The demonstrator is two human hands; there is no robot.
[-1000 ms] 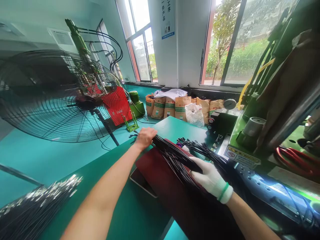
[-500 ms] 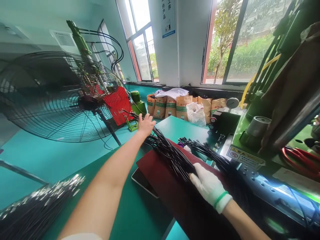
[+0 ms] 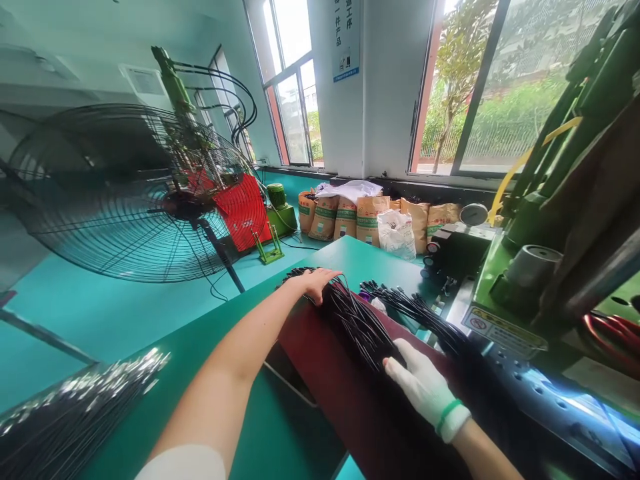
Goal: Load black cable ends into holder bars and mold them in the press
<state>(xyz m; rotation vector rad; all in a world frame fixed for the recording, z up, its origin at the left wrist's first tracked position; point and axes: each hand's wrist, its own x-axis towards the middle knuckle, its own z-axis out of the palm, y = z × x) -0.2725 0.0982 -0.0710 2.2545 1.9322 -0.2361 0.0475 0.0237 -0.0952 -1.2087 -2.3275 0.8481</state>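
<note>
A bundle of thin black cables [image 3: 357, 320] lies slantwise over a dark red board [image 3: 320, 373] on the green table. My left hand [image 3: 320, 283], bare, is laid across the far part of the bundle, fingers over the top and thumb down the near side. At the nearer end, my right hand [image 3: 417, 380], in a white glove with a green cuff band, is closed around the cables; its fingertips are partly hidden. A second bundle of black cables [image 3: 415, 307] rests to the right of the board.
Cables with shiny metal ends [image 3: 110, 387] lie at the table's left. A large fan [image 3: 185, 203] stands beyond the left edge. To the right is a green machine [image 3: 530, 267] with a gauge. Paper sacks [image 3: 370, 217] line the wall under the windows.
My left hand has come down and to the right from the strands' far ends onto the bundle. Those ends now look gathered closer. My right hand keeps its hold; the view has shifted slightly.
</note>
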